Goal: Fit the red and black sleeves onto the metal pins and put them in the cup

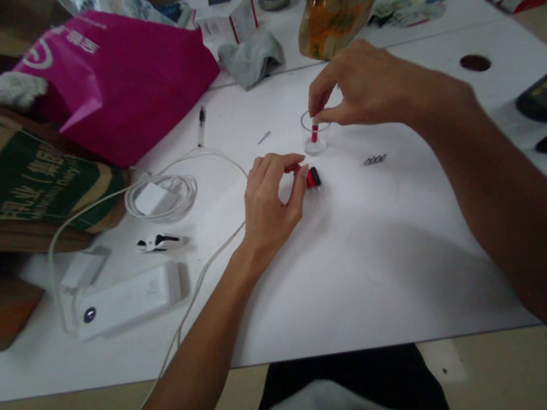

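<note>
A white table (pixel 385 251), with bags (pixel 131 82) to the far left of the cup, hosts fine handiwork as a right hand (pixel 363 82) pinches a red stick (pixel 314 133) between thumb and fingers, its lower end seemingly inside the clear cup (pixel 308 140). On the cup's near side, a left hand (pixel 272 195) hovers at more sticks (pixel 315 176), red and black; whether its fingertips grip one cannot be told. Careful work likely calls for a light pinch, the red stick kept off the rim, and the left hand away from the cup's wall.
</note>
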The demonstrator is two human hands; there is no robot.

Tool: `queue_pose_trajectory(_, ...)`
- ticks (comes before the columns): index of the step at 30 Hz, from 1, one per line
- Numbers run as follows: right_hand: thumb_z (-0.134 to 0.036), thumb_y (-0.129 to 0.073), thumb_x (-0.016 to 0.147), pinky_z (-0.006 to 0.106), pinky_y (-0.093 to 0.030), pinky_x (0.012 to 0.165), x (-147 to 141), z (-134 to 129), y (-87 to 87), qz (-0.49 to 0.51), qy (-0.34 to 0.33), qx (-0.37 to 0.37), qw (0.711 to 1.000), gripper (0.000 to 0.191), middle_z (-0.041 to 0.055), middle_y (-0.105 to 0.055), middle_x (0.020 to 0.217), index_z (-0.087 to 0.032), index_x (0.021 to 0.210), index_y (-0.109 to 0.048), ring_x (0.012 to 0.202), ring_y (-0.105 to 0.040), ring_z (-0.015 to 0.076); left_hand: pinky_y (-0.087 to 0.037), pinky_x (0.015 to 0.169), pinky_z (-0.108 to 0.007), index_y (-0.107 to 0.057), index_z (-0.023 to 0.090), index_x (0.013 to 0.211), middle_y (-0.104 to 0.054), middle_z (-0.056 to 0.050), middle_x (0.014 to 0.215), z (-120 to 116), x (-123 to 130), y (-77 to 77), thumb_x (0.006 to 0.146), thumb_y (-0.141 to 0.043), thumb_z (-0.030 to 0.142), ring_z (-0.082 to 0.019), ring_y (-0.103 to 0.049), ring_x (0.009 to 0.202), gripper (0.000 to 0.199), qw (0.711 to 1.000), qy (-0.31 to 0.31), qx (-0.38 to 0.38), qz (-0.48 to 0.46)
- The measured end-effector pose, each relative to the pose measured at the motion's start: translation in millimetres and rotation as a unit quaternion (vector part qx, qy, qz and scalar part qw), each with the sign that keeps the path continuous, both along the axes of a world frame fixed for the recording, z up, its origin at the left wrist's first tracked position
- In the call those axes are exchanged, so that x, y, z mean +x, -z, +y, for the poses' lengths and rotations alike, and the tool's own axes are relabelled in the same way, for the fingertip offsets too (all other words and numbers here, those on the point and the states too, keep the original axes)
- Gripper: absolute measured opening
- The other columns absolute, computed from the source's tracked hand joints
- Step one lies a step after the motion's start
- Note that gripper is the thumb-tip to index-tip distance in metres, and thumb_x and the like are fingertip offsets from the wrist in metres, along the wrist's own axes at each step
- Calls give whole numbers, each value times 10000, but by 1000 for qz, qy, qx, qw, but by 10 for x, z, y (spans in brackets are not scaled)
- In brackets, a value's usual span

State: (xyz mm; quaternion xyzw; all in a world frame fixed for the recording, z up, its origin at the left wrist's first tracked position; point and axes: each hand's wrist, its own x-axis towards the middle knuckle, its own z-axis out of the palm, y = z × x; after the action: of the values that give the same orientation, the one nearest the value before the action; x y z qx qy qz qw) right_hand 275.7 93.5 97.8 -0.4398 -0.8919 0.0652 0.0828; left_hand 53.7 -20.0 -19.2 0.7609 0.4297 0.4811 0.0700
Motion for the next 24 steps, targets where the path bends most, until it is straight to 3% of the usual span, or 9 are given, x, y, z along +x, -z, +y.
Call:
queue_pose_trajectory(4, -317, -727, 972, 444, -545, 896, 9, 17, -3, -12, -1, -8, 1000, 107, 106, -920, 1189, -301, 977, -832, 1095, -812, 355, -580, 988, -440, -748, 233, 1234, -805, -78, 1064, -4, 2, -6, 1194, -644, 345, -247, -742, 1038, 158, 1000, 7, -6, -4)
queue_pose_trajectory(10, -273, -713, 959, 469, -533, 893, 3, 17, -15, -14, -8, -5, 1000, 192, 177, -908, 1194, -224, 1047, -877, 1075, -814, 371, -582, 984, -434, -750, 231, 1237, -806, -78, 1066, -1, 2, 2, 1194, -648, 342, -246, -741, 1038, 157, 1000, 5, -3, -3)
queue_pose_trajectory(17, -352, -720, 970, 505, -560, 943, 13, -14, -26, 5, -13, -15, 1000, 143, 123, -914, 1141, -318, 948, -857, 1092, -810, 374, -586, 998, -432, -751, 229, 1232, -807, -77, 1063, 3, -1, 7, 1187, -658, 325, -245, -741, 1036, 141, 1000, 6, 2, -4)
queue_pose_trajectory(21, -407, -819, 929, 517, -597, 945, 41, 32, 30, 56, 1, -33, 998, 63, 26, -904, 977, -429, 929, -878, 1157, -805, 398, -586, 989, -424, -754, 223, 1224, -807, -75, 1054, 6, -1, 9, 1183, -667, 309, -240, -741, 1023, 129, 1000, 7, 10, -4)
queue_pose_trajectory(24, -364, -845, 943, 490, -616, 958, 50, 80, 89, 56, -1, -16, 998, 40, 34, -896, 981, -361, 939, -885, 1095, -813, 356, -585, 978, -412, -757, 217, 1224, -808, -72, 1051, 12, -2, 15, 1176, -676, 299, -237, -735, 1018, 124, 1000, 6, 12, -2)
